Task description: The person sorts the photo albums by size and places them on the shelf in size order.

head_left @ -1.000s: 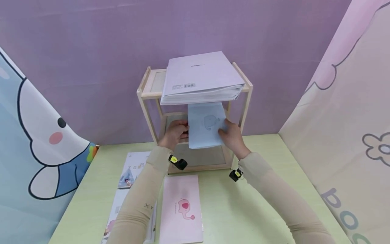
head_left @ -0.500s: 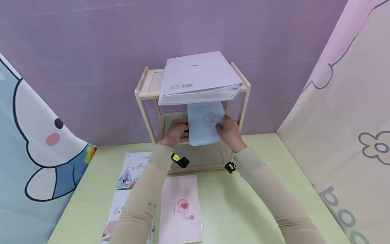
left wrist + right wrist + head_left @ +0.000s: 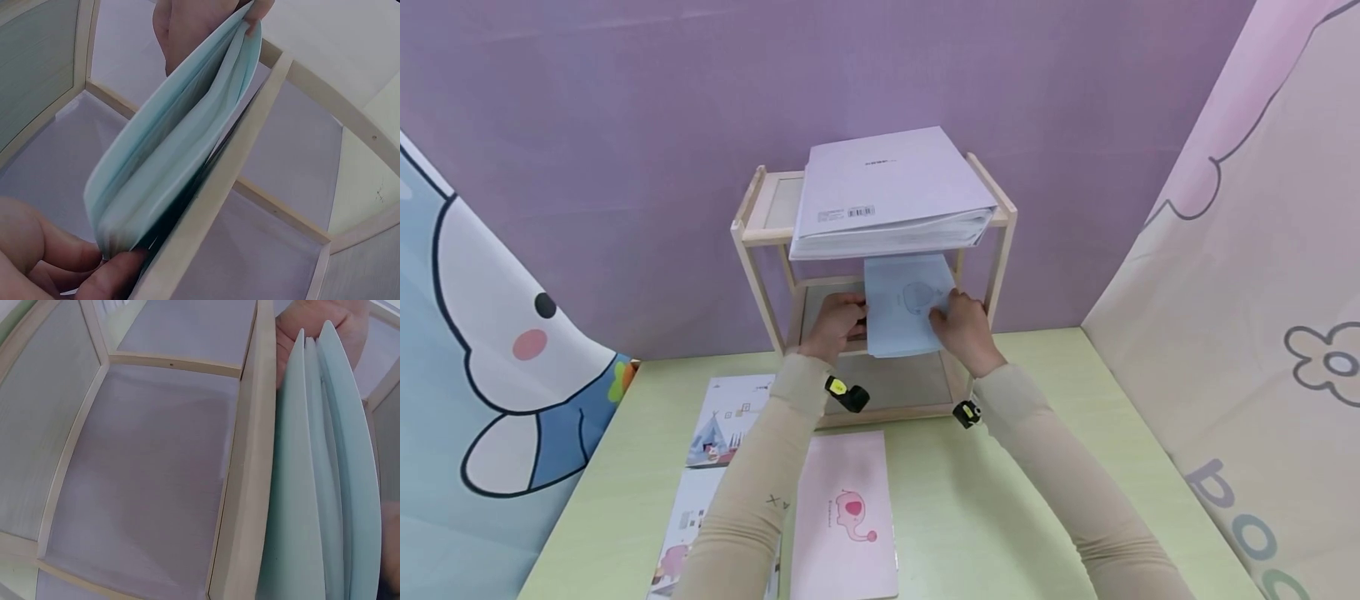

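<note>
Both hands hold light blue notebooks (image 3: 895,329), the upper one with a small animal drawing on its cover, at the front of the rack's middle shelf. My left hand (image 3: 837,325) pinches their left edge; in the left wrist view its fingertips (image 3: 119,275) are at the lower corner. Along the right edge, my right hand (image 3: 967,332) grips with the thumb on top of the cover. In the right wrist view the notebooks (image 3: 294,519) stand a little apart at their edges, just above a wooden bar (image 3: 253,456). Their far end is hidden under the overhanging stack.
A thick stack of white books (image 3: 895,187) lies on top of the wooden rack (image 3: 763,333), jutting over its front. On the green table (image 3: 1000,517) lie a pink elephant notebook (image 3: 842,475) and illustrated white books (image 3: 722,417), partly behind the left sleeve.
The blue notebooks have moved slightly farther back over the middle shelf, both hands still on them. Most of that shift came in the first half second; the view moved slightly too.
</note>
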### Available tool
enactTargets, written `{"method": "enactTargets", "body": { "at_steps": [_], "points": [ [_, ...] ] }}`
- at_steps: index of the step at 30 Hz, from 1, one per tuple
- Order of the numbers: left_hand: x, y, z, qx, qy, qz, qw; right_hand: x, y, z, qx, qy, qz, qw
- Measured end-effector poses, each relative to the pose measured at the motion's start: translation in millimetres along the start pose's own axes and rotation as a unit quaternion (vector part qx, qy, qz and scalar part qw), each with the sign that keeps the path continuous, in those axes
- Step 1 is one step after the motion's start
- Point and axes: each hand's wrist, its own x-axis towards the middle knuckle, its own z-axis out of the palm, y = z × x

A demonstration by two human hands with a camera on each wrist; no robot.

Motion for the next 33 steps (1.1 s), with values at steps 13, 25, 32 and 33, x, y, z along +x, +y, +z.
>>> {"method": "enactTargets", "body": {
  "at_steps": [13, 25, 32, 33],
  "points": [
    [-0.3, 0.5, 2.4, 0.014, -0.003, -0.006, 0.9999, -0.2, 2.7, 2.1, -0.058, -0.015, -0.013, 0.9981],
    [-2.3, 2.0, 5.0, 0.024, -0.002, -0.011, 0.9997, 2.1, -0.5, 2.4, -0.088, -0.052, 0.007, 0.9947],
    [-0.4, 0.3, 7.0, 0.024, -0.003, -0.020, 0.9995, 1.6, 0.8, 6.4, -0.116, -0.030, -0.004, 0.9928],
    [-0.2, -0.1, 7.3, 0.024, -0.004, -0.019, 0.9995, 1.5, 1.4, 7.1, -0.120, -0.028, -0.005, 0.9924]
  ]
}}
